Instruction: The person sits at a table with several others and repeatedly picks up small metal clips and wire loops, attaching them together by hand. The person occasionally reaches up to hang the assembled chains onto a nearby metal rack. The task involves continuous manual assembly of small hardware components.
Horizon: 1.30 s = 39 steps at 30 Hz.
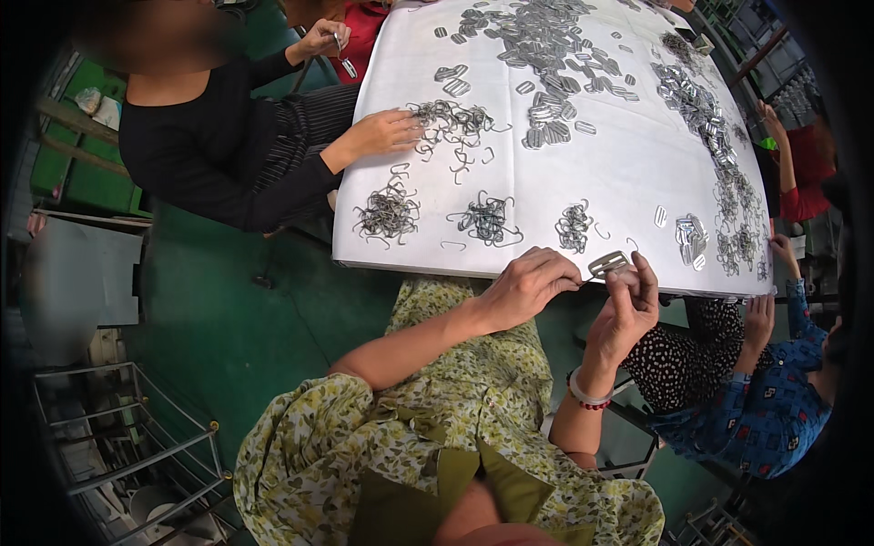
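Note:
At the near edge of the table, my right hand (628, 309) pinches a flat silver slotted buckle (608, 264) between thumb and fingers. My left hand (530, 288) is closed just to its left. A thin dark piece, which looks like a wire hook (584, 283), sticks out of the left fingertips toward the buckle; whether it passes through a slot I cannot tell. Beyond my hands lie a small heap of wire hooks (574, 227) and a larger hook heap (487, 220). Several slotted buckles (692, 240) are piled to the right.
The white-covered table (546, 182) also bears a big spread of buckles (546, 45) and a hook pile (387, 216). A co-worker's hand (387, 132) rests by more hooks at left. Another person in blue (728, 414) sits close at right. A metal rack (137, 446) stands lower left.

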Available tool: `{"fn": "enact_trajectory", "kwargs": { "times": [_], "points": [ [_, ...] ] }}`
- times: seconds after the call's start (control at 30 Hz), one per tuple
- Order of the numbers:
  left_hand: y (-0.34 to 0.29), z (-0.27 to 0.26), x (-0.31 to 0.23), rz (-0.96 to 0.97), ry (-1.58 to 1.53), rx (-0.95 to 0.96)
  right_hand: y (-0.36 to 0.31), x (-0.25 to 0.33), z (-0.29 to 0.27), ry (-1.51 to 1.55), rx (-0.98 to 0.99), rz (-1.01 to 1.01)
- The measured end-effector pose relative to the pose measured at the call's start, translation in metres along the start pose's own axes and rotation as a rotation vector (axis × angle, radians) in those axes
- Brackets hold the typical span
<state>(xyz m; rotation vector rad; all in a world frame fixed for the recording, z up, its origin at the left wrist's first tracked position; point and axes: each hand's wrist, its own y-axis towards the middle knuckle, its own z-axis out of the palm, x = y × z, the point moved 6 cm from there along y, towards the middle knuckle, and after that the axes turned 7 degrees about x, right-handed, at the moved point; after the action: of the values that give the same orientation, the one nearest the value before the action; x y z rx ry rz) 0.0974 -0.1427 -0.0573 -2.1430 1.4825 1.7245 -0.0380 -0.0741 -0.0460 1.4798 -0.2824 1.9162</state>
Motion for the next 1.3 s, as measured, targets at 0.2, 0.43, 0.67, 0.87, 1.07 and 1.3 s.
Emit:
{"fn": "enact_trajectory", "kwargs": {
  "times": [0.2,0.43,0.67,0.87,1.07,1.3],
  "points": [
    [-0.009,-0.055,0.054,-0.261,0.157,-0.156,-0.008,-0.009,0.001,-0.038,0.017,0.095],
    [-0.003,-0.124,0.164,-0.573,0.586,-0.08,-0.008,-0.018,-0.012,-0.036,0.052,0.154],
    [-0.005,-0.121,0.18,-0.656,0.544,-0.088,-0.008,-0.014,-0.014,-0.082,0.072,0.108],
    [-0.008,-0.143,0.175,-0.719,0.176,-0.287,-0.014,-0.01,-0.014,-0.102,0.078,0.163],
    [0.006,-0.075,0.096,-0.649,-0.655,-0.096,-0.024,-0.015,-0.012,-0.112,0.065,0.182],
    [0.0,-0.014,0.012,-0.561,-0.726,0.099,-0.03,-0.029,-0.008,-0.146,0.068,0.247]
  ]
}}
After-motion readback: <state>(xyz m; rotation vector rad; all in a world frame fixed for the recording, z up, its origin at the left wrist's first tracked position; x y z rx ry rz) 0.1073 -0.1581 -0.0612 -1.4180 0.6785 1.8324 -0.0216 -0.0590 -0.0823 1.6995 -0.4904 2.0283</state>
